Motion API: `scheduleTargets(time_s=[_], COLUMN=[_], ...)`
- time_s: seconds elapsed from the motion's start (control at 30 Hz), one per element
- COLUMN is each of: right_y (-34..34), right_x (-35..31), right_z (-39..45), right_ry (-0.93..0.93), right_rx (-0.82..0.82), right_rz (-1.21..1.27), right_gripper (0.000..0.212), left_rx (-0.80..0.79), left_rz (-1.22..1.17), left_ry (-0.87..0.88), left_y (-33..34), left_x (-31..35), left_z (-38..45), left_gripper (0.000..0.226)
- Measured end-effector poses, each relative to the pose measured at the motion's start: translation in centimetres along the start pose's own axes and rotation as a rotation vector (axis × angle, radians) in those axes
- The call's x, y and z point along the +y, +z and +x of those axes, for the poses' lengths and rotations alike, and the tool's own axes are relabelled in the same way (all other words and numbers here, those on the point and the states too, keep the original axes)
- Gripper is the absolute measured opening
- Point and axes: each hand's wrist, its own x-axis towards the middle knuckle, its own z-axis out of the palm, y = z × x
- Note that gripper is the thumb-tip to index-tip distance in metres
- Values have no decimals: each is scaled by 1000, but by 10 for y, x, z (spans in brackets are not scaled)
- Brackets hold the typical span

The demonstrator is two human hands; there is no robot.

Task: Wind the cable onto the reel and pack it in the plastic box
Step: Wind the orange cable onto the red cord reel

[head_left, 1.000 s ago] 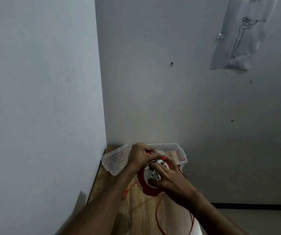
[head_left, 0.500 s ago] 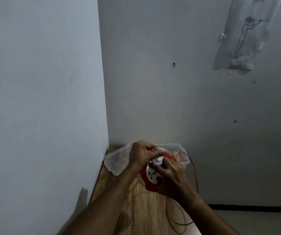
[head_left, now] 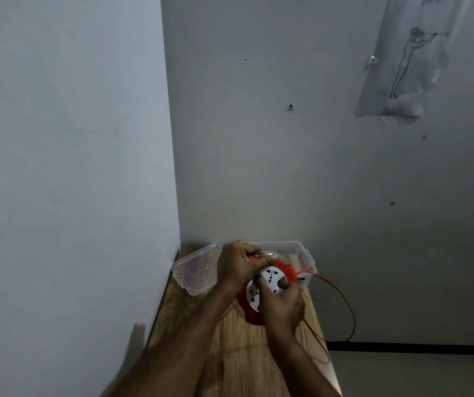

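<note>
A red cable reel (head_left: 284, 271) with a white socket face (head_left: 267, 283) is held upright above the wooden table (head_left: 230, 348). My left hand (head_left: 237, 265) grips the reel's top handle. My right hand (head_left: 283, 306) is closed on the knob of the white face. A thin red cable (head_left: 346, 299) loops out from the reel's right side, past the table edge and back under my right wrist. The clear plastic box (head_left: 301, 249) sits open behind the reel, partly hidden by my hands.
The box's clear lid (head_left: 194, 272) leans at the left, against the corner wall. White walls close in at the left and back. The table's right edge drops to the floor, where a dark baseboard (head_left: 416, 346) runs.
My right hand has turned on the reel's face from the upper part down to its lower right. The loose red cable has swung out to the right in a wide loop.
</note>
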Motion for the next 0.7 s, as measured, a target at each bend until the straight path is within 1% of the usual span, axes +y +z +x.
scheduleTargets(time_s=[0.07,0.1,0.13,0.17,0.2,0.23,0.3,0.33,0.37,0.4,0.47,0.53,0.6,0.7], right_y=[5,5,3,0,-5,-11,-25,-30,-33,-37,-46,-54,-56,-57], right_x=[0,0,0,-1,-2,-4,-4,-1,2,3,0,-5,-11,-17], right_z=[0,0,0,0,-2,-2,3,10,17,24,34,42,48,53], right_ry=[147,187,175,93,-72,-320,-890,-1152,-1354,-1476,-1575,-1623,-1642,-1647], right_rx=[-4,-12,-31,-48,-57,-53,-59,-97,-157,-233,-379,-465,-513,-538], right_rz=[99,124,118,90,34,-60,-320,-438,-541,-630,-766,-881,-994,-1104], right_gripper=[55,54,51,43,34,27,19,19,22,26,35,37,38,39], left_rx=[-6,-13,-23,-30,-31,-26,-21,-28,-36,-43,-52,-70,-95,-123], left_rz=[15,23,20,7,-15,-39,-57,-45,-32,-23,-20,-21,-21,-32], left_ry=[11,15,11,3,-10,-22,-26,-12,9,25,41,42,43,32], left_y=[0,0,-2,-2,-4,-5,-9,-10,-11,-11,-12,-11,-10,-8], left_x=[0,0,-1,-2,-3,-5,-7,-7,-8,-8,-7,-7,-6,-6], left_z=[0,0,1,2,4,5,7,8,9,10,13,15,16,15], left_gripper=[51,52,51,50,49,48,47,49,50,51,51,52,54,57])
